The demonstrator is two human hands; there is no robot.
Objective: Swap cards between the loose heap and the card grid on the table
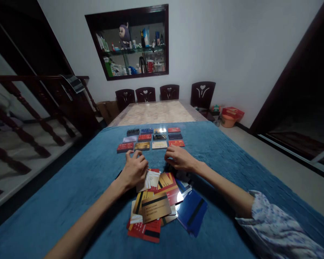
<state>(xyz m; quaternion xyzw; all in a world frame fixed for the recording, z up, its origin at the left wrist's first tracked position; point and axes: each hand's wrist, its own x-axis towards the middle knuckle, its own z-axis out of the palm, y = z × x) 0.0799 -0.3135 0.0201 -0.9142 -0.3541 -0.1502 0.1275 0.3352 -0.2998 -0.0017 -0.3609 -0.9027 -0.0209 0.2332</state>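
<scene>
My left hand [135,169] is at the upper left of a loose pile of cards, its fingers bent and their tips turned down out of sight. White cards [143,184] lie against its palm side. Across from it, my right hand [179,158] has its fingers drawn together above the pile's far edge; what they hold, if anything, is hidden, with something dark beneath. The pile includes a gold card [156,207] on top, red cards [148,230] in front and blue cards [193,212] to the right. Beyond my hands, small card stacks form three rows, including a red stack [125,147] and a gold stack [142,145].
A blue cloth [97,172] covers the near part of the long table, whose stone top [159,111] shows farther off. Several dark chairs [169,92] stand at the far end. A wooden railing [29,133] runs along the left, and an orange bucket [228,121] sits on the right floor.
</scene>
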